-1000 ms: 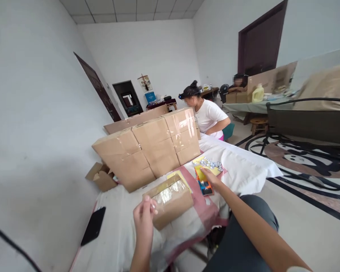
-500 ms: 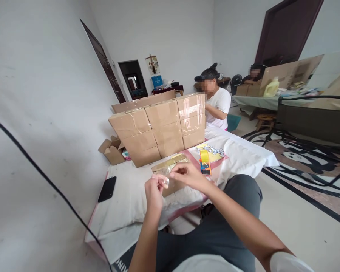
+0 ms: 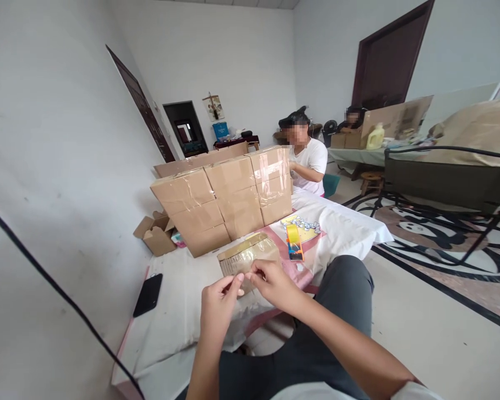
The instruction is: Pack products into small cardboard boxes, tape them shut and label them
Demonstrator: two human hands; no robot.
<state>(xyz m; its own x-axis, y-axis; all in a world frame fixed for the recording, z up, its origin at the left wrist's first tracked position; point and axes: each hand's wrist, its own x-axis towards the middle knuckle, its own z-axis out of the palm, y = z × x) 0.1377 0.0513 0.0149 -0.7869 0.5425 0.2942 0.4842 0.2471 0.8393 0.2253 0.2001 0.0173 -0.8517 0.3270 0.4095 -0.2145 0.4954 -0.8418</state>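
My left hand and my right hand meet fingertip to fingertip, both pinched closed, above the near side of a small cardboard box. A clear bit of tape showed at my left fingers a moment ago; now it is barely visible, and what the right fingers pinch is hidden. Shiny brown tape covers parts of the small box, which lies on the cloth-covered table. To its right is a tape dispenser with a yellow roll and an orange and blue body.
A block of taped cardboard boxes stands behind the small box. An opened carton sits at its left. A black phone lies near the table's left edge. Across the table sits a person in white. A folding chair stands right.
My hands have come together, the right fingers now touching or nearly touching the left ones. The clear tape seen on my left fingers is hardly visible now. The camera view has shifted slightly.
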